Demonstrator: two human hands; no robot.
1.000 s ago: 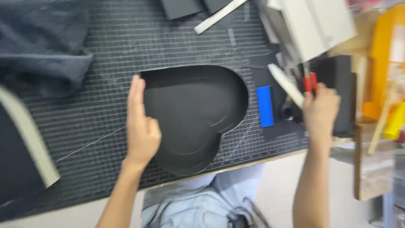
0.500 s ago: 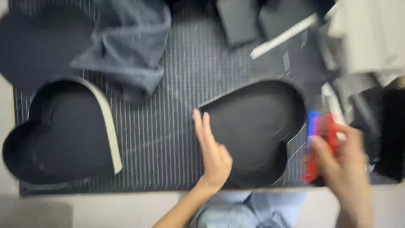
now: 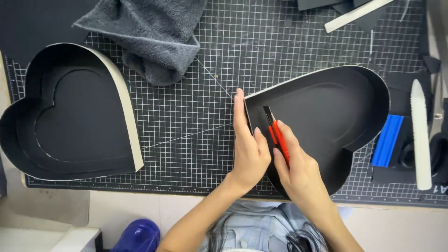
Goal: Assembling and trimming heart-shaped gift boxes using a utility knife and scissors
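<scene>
Gripping a red utility knife, right hand is curled tight round the handle, blade tip set inside the near wall of a black heart-shaped box. Left hand lies flat, fingers together, pressed against that wall's outer pointed end. Box rests on gridded cutting mat. Farther left, second heart box; beyond, grey towel.

Two heart-shaped boxes are sitting on the cutting mat: the left heart box at the left edge, the right heart box right of centre. Towel is lying behind, between them. Left hand is pressing the right box's point; right hand is holding a utility knife just inside it. Scraper is lying right of that box.
</scene>
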